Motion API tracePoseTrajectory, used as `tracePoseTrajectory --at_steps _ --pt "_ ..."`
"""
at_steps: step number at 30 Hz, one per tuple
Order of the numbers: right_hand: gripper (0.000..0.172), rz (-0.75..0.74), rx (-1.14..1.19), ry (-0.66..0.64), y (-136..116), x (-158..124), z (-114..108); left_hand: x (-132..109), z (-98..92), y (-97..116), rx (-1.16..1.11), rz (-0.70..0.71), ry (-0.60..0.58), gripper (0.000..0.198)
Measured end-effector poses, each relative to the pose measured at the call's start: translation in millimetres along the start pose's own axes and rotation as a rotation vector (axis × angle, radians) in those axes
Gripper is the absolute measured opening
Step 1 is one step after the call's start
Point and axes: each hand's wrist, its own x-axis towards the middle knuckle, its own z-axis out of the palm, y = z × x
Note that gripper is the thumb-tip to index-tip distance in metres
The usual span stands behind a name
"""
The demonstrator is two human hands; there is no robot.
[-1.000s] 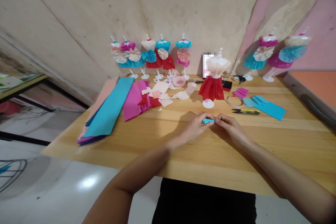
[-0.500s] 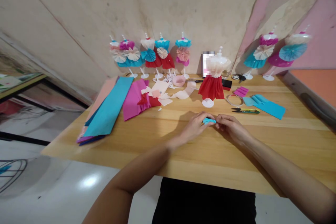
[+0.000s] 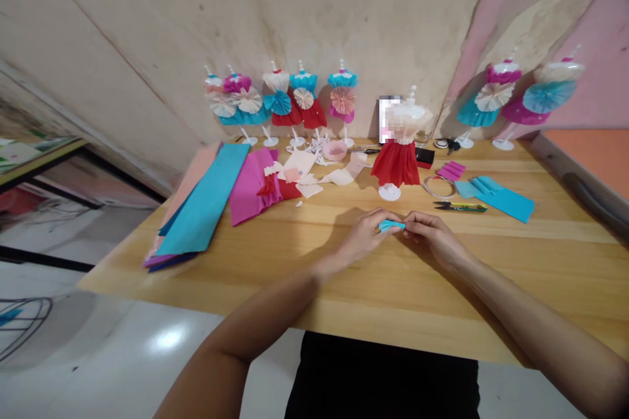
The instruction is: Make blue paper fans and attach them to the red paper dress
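A small folded piece of blue paper (image 3: 391, 226) is pinched between both my hands just above the wooden table (image 3: 344, 275). My left hand (image 3: 364, 236) grips its left end with fingers closed. My right hand (image 3: 432, 239) pinches its right end. Behind my hands stands a small white mannequin with a red paper skirt (image 3: 396, 163) on a round white base.
Long sheets of blue, pink and magenta paper (image 3: 211, 200) lie at the left. Blue paper (image 3: 496, 198), small snips (image 3: 459, 207), a tape ring (image 3: 439, 188) and magenta strips (image 3: 451, 172) lie right. Dressed mannequins (image 3: 289, 105) line the wall, two more (image 3: 515, 98) at the right.
Both hands stay pinched on the blue paper; the fingers have shifted only slightly along its folds. Nothing else on the table has moved.
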Motion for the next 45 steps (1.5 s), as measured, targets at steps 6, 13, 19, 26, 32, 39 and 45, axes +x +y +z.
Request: tracePoseTrajectory --at_steps 6,13,19,26,32,39,45 --pt "0.034 -0.132 -0.280 0.032 -5.1 -1.5 -2.7 0.4 1.1 -1.2 0.011 -0.022 0.022 0.016" --pt "0.032 -0.202 -0.473 0.061 -2.9 0.3 -5.5 0.6 1.3 0.0 -0.025 -0.063 -0.017 0.018" --pt "0.021 -0.273 -0.592 0.107 -2.6 -1.0 -6.4 2.4 -1.6 6.2 -0.234 -0.119 -0.058 0.045" --pt "0.018 -0.512 -0.874 0.055 -3.3 -2.5 -5.1 7.6 -7.6 -1.3 -0.197 -0.151 -0.116 0.028" --pt "0.023 -0.523 -0.924 0.095 -3.8 -0.3 -9.2 7.2 -3.7 -9.3 -0.129 -0.129 -0.091 0.018" --pt "0.023 -0.533 -0.961 0.091 -1.5 0.3 -9.7 5.2 -0.7 -10.4 -0.159 -0.125 -0.094 0.017" --pt "0.029 -0.395 -0.838 0.123 -4.0 -0.5 -8.8 5.9 -0.3 -9.0 -0.179 -0.155 -0.057 0.014"
